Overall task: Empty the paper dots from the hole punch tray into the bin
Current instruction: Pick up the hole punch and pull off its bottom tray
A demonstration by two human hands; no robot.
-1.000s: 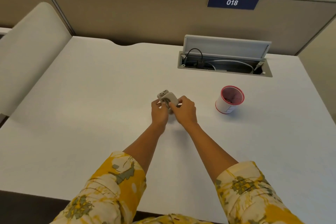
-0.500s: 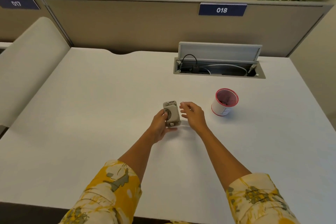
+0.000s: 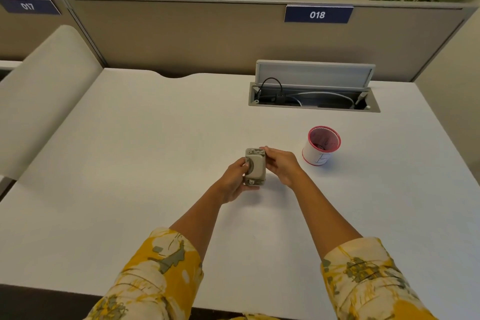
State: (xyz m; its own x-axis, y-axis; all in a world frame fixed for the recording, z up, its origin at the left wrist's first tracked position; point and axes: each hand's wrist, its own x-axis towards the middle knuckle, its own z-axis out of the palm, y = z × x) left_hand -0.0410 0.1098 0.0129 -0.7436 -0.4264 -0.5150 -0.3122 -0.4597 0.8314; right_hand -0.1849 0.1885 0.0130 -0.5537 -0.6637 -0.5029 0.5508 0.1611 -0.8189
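A small beige hole punch (image 3: pixel 255 167) is held just above the white desk (image 3: pixel 130 163), its underside turned up toward me. My left hand (image 3: pixel 235 179) grips it from the left and below. My right hand (image 3: pixel 281 165) has its fingers on the punch's right side and top end. The bin, a small white cup with a red rim (image 3: pixel 322 145), stands upright on the desk about a hand's width to the right of my right hand. Something dark lies inside it. No paper dots show on the desk.
An open cable hatch (image 3: pixel 314 96) with cords is sunk into the desk behind the cup, its lid raised. A beige partition (image 3: pixel 181 36) closes the back. A padded divider (image 3: pixel 44 96) borders the left edge.
My right hand, apart from the punch half a second ago, has come back onto its right side. The punch stays in my left hand, at about the same spot.
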